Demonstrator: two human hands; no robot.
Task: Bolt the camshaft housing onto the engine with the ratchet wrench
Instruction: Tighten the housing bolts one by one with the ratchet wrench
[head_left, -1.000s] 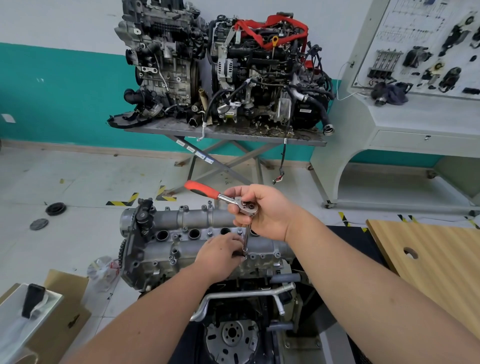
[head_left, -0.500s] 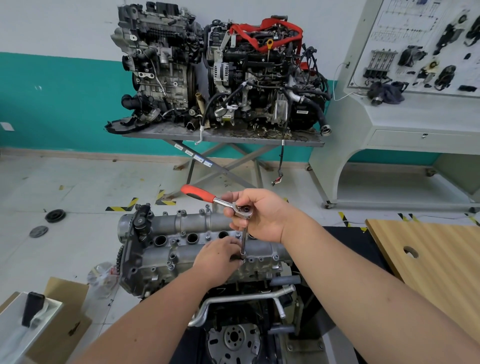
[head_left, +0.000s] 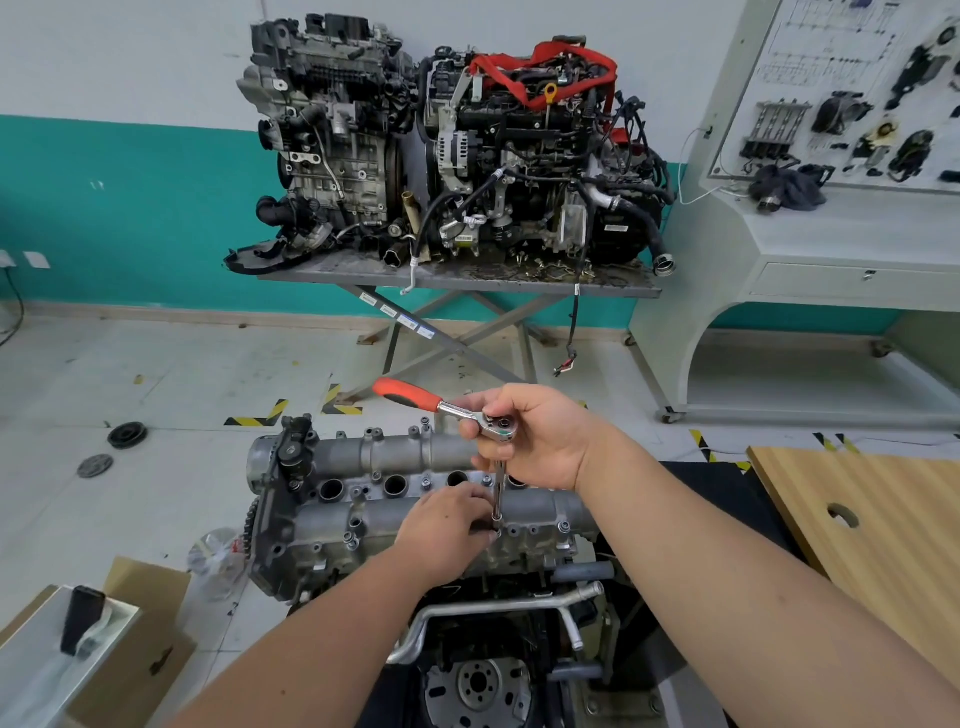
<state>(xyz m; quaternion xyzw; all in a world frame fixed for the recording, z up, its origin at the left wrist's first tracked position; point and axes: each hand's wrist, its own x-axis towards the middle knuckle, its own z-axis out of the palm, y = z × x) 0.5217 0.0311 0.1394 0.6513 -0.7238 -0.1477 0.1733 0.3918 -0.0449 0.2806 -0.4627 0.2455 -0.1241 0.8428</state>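
The grey camshaft housing lies on top of the engine in front of me, with several bolts standing along its edges. My right hand grips the head of the ratchet wrench, whose red handle points up and left. A long chrome extension runs straight down from the head to a bolt near the housing's front edge. My left hand rests on the housing and pinches the lower end of the extension at the bolt.
Two engines sit on a scissor-leg table against the far wall. A grey console with a parts board stands at the right. A wooden board lies at my right, a cardboard box at lower left, pulleys on the floor.
The wrench handle has swung slightly away from me to the left. Both hands keep their hold at the same bolt.
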